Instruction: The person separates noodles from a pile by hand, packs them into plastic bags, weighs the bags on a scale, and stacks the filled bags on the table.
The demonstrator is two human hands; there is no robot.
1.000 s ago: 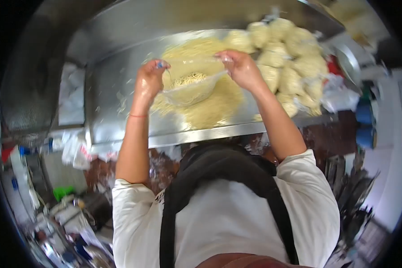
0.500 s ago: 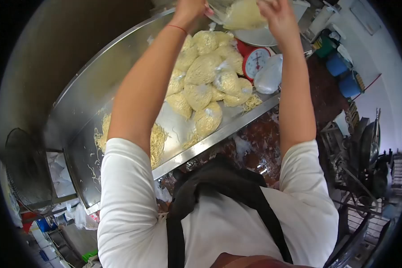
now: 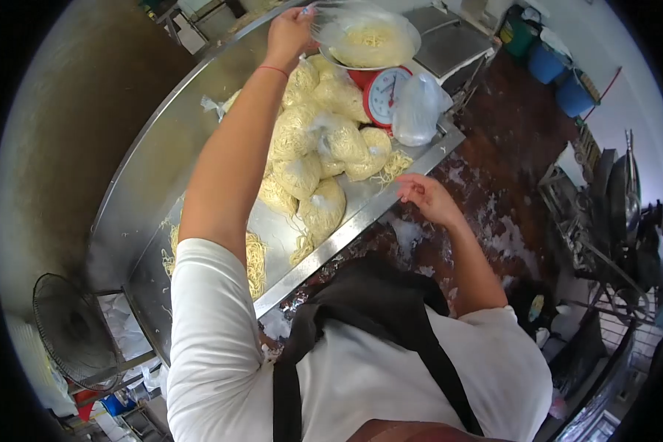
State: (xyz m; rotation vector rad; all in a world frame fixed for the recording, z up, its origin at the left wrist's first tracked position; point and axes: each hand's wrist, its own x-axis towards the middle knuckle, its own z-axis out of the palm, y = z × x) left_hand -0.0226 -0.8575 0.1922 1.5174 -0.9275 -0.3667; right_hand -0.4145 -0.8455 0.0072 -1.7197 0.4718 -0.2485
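Left hand: my left hand [image 3: 289, 33] pinches the mouth of a clear bag of noodles [image 3: 368, 37] between thumb and fingers.
Right hand: my right hand [image 3: 427, 199] holds nothing, fingers loosely bent, by the front edge of the steel worktop [image 3: 357, 219], near some loose noodles [image 3: 396, 166].
Bag on scale: it appears to rest on the pan of a red scale [image 3: 387, 96] at the worktop's right end. Its length runs rightward from my left hand, much the nearer; from my right hand it lies beyond the dial.
Filled bags: a heap of filled bags [image 3: 296, 132] sits left of the scale.
Change: half a second ago both hands held the bag; now my right has dropped to the front edge.
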